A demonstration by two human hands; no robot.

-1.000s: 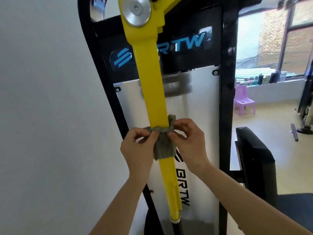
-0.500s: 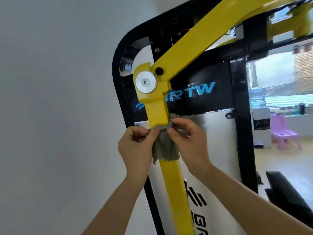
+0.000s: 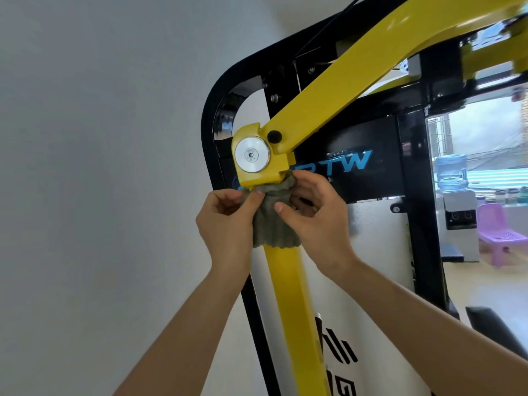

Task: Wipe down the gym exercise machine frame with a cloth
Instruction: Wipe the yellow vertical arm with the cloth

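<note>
Here left hand [image 3: 225, 227] and right hand [image 3: 320, 224] pinch cloth [image 3: 273, 224], hiding part of yellow bar [image 3: 287, 284].

bright daylight from window [image 3: 485, 132] | overexposed there | edges bowed, slightly soft

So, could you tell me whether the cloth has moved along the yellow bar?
Yes. The cloth has slid up the yellow bar, from well below the silver pivot disc to right beneath it.

Grey-green cloth [image 3: 275, 221] wrapped round the upright yellow bar [image 3: 288, 295] — bunched just beneath its pivot joint [image 3: 257, 158].
</note>
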